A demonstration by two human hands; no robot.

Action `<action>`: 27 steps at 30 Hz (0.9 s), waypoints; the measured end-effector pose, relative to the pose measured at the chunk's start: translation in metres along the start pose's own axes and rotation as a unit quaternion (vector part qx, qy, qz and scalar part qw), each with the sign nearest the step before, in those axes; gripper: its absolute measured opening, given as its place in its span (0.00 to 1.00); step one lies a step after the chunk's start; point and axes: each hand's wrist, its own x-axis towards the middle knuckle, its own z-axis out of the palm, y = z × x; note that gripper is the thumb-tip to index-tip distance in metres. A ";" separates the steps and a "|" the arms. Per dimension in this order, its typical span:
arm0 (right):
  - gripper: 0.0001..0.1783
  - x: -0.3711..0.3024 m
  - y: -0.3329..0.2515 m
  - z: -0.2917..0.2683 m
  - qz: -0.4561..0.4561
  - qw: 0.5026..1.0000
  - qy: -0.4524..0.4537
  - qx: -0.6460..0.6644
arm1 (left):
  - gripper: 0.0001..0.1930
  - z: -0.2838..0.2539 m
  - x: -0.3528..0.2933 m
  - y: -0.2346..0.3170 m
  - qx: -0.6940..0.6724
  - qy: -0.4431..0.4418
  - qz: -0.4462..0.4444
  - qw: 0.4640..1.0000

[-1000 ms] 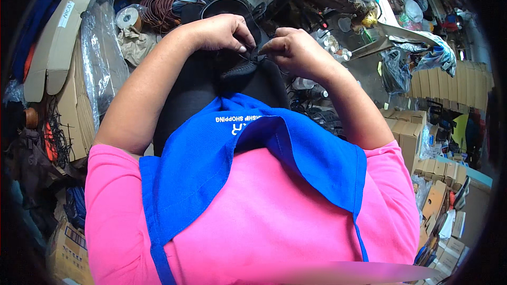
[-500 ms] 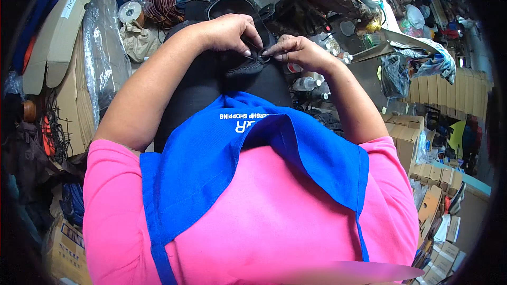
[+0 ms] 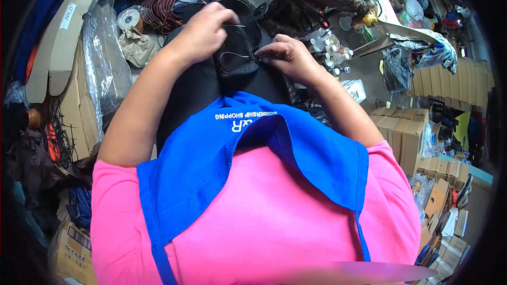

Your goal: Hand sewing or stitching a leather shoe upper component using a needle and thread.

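- Clearly, in the head view, the black piece sits on the person's lap, up at the top middle, between the two hands and across the dark trousers.
- Its near end is rounded, with a ridged, stitched-looking edge.
- The left hand is above the piece's left side, thumb and forefinger pinching a needle (thin and bright, its free end pointing right).
- A pale thread curves in a loop over the piece, just inside the ridged edge.
- The right hand is at the piece's right edge, fingers bent and tips drawn close together beside the thread's right end; whether they grip it, I cannot tell.
- A blue apron covers part of a pink shirt, its top edge sagging open.
- Beyond the left forearm are a spool, reddish cord in a coil and crumpled paper.
- Past the right hand, small bottles stand grouped, with cardboard boxes nearer the elbow.
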 end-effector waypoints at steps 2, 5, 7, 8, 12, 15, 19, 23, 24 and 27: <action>0.16 -0.007 -0.004 -0.001 -0.024 0.997 0.009 -0.071 | 0.12 -0.010 -0.018 0.003 0.009 0.051 -0.019 0.998; 0.20 -0.019 -0.006 0.011 -0.050 0.984 0.050 -0.164 | 0.12 -0.021 -0.043 0.020 0.023 0.071 -0.064 0.995; 0.21 -0.026 -0.005 0.021 -0.051 0.981 0.066 -0.176 | 0.10 -0.024 -0.054 0.032 0.007 0.055 -0.113 0.992; 0.22 -0.028 -0.005 0.025 -0.053 0.977 0.078 -0.190 | 0.10 -0.022 -0.059 0.036 0.009 0.052 -0.111 0.992; 0.19 -0.031 -0.007 0.027 -0.071 0.967 0.102 -0.222 | 0.10 -0.002 -0.073 0.050 0.001 0.071 -0.070 0.995; 0.23 -0.031 -0.007 0.026 -0.024 0.978 0.081 -0.189 | 0.10 0.007 -0.076 0.051 0.009 0.038 -0.119 0.992; 0.20 -0.025 0.006 0.016 -0.003 0.994 0.046 -0.096 | 0.10 0.014 -0.066 0.044 0.210 0.057 -0.031 0.976; 0.19 -0.010 0.020 0.002 0.041 0.998 -0.036 0.023 | 0.12 0.016 -0.053 0.029 0.031 0.059 -0.037 0.997; 0.19 -0.006 0.021 -0.001 0.041 0.998 -0.035 0.024 | 0.12 0.017 -0.053 0.027 0.032 0.059 -0.037 0.997; 0.19 0.002 0.028 -0.007 0.021 0.997 -0.079 0.007 | 0.13 0.020 -0.051 0.024 0.079 0.040 -0.031 0.996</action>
